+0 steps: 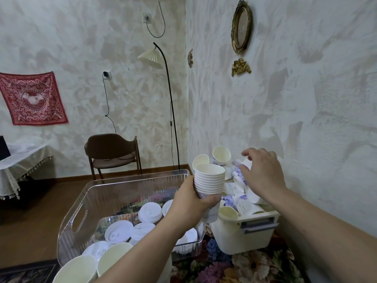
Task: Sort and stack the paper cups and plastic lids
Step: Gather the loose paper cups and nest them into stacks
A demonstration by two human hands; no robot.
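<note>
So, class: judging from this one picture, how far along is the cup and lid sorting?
Done: white plastic lids lie in the clear ribbed plastic bin. In hand: the left hand grips a nested stack of white paper cups, while the right hand reaches into the cream plastic tub. Left: its loose cups.

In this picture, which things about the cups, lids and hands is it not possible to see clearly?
Head view only:
- Bottom of the stack of cups: covered by the left hand.
- Whether the right hand grips a cup: its fingertips are hidden among the loose cups.
- How deep that pile goes: hidden by the white bin.
- Some lids in the clear bin: hidden behind the left forearm.
- Two near cups: cut off by the bottom edge.
</note>
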